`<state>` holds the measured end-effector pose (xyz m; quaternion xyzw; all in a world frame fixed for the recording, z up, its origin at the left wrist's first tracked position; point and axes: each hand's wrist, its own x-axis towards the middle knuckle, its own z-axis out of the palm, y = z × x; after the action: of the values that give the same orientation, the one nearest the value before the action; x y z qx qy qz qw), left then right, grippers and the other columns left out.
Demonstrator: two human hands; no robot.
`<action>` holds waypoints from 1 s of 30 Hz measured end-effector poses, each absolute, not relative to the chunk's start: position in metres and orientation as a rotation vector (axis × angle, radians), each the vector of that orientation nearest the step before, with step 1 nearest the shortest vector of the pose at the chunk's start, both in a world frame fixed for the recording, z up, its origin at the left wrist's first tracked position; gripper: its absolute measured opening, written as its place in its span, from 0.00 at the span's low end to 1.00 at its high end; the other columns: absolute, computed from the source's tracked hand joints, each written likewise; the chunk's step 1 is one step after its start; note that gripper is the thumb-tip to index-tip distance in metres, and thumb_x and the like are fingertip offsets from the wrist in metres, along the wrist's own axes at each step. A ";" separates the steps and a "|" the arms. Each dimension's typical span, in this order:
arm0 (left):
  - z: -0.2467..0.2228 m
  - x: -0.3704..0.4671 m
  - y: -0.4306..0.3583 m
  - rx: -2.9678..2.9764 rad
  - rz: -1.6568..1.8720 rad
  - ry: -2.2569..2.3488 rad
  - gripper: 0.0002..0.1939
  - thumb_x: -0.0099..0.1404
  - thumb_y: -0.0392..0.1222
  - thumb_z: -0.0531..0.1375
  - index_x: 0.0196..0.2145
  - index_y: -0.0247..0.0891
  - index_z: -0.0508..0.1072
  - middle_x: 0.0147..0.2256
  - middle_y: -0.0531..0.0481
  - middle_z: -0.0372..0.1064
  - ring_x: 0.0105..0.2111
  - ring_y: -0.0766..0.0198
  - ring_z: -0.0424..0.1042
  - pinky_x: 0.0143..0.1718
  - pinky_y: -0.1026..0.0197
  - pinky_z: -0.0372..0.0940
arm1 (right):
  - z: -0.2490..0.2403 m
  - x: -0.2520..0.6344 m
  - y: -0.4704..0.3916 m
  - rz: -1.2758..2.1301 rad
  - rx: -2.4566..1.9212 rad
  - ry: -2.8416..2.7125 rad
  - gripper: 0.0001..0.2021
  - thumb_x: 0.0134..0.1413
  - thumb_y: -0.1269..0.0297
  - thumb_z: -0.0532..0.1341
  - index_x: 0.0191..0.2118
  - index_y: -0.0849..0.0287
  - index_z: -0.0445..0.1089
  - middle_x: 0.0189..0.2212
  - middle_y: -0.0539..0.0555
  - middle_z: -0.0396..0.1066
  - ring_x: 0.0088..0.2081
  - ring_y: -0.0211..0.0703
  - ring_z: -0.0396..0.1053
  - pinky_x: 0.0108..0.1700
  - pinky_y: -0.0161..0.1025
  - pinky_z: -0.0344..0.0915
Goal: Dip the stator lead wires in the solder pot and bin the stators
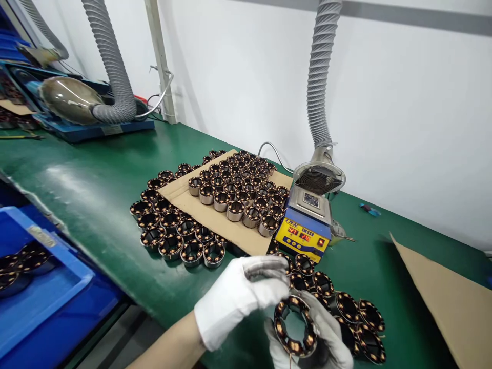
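Landmark: solder pot [305, 225], yellow-fronted with red digits, standing on the green bench [96, 189].

Item 1. Left hand [240, 297], white-gloved, bare forearm entering from the lower frame edge. Position: in front of the solder pot, close to the bench's near edge. Fingers curled, their tips at the top rim of the held stator; whether they press it cannot be told.

Item 2. Right hand [325, 338], grey-white glove, in front of the solder pot and partly cut by the lower frame edge. Fingers wrapped around the held stator from beneath, grasping it.

Item 3. Held stator [295, 326], ring with copper windings, bore facing the camera, raised off the bench in front of the solder pot.

Item 4. Loose stators [346, 307], a cluster on the bench just in front of the solder pot, beside the right hand.

Item 5. Cardboard sheet [200, 210], left of the solder pot and touching it, carrying rows of stators; a second batch [172, 230] sits under and around its near-left edge.

Item 6. Fume hose [320, 77], hanging over the solder pot, its hood just above the pot's top.

Item 7. Cardboard panel [449, 302], right of the solder pot; bare green bench lies between.

Item 8. Blue bin [49, 287], far left of the solder pot, below the bench edge.

Open room: wide bare bench left of the cardboard sheet.
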<state>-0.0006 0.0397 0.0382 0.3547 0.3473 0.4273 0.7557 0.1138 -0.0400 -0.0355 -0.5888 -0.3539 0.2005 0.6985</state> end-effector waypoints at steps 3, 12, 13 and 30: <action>0.043 0.008 0.036 0.776 0.897 0.859 0.09 0.40 0.34 0.67 0.24 0.36 0.79 0.22 0.54 0.75 0.23 0.69 0.69 0.28 0.67 0.64 | -0.034 0.101 -0.040 0.281 -1.268 -0.830 0.30 0.25 0.73 0.76 0.40 0.45 0.70 0.44 0.52 0.69 0.45 0.50 0.69 0.47 0.48 0.69; 0.040 0.008 0.024 0.918 0.987 1.005 0.15 0.40 0.35 0.66 0.30 0.36 0.76 0.32 0.50 0.77 0.34 0.60 0.74 0.37 0.62 0.68 | -0.032 0.094 -0.040 0.284 -1.286 -0.809 0.26 0.28 0.67 0.76 0.39 0.47 0.71 0.43 0.54 0.71 0.45 0.52 0.70 0.46 0.49 0.68; 0.038 0.009 0.025 0.949 0.998 0.988 0.22 0.39 0.33 0.67 0.37 0.36 0.76 0.38 0.49 0.77 0.39 0.58 0.74 0.41 0.62 0.68 | -0.033 0.094 -0.040 0.254 -1.265 -0.835 0.25 0.30 0.67 0.76 0.40 0.47 0.72 0.44 0.54 0.71 0.45 0.51 0.70 0.47 0.48 0.68; 0.039 0.011 0.047 0.833 0.808 0.845 0.13 0.41 0.35 0.69 0.29 0.35 0.78 0.29 0.51 0.77 0.29 0.66 0.72 0.33 0.65 0.67 | -0.040 0.127 -0.031 -0.017 -1.190 -1.227 0.27 0.42 0.66 0.71 0.50 0.57 0.66 0.43 0.58 0.70 0.43 0.48 0.71 0.42 0.42 0.70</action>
<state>0.0110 0.0465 0.0387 0.3816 0.3873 0.3701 0.7533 0.1269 -0.0310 -0.0403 -0.5250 -0.5414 -0.0077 0.6566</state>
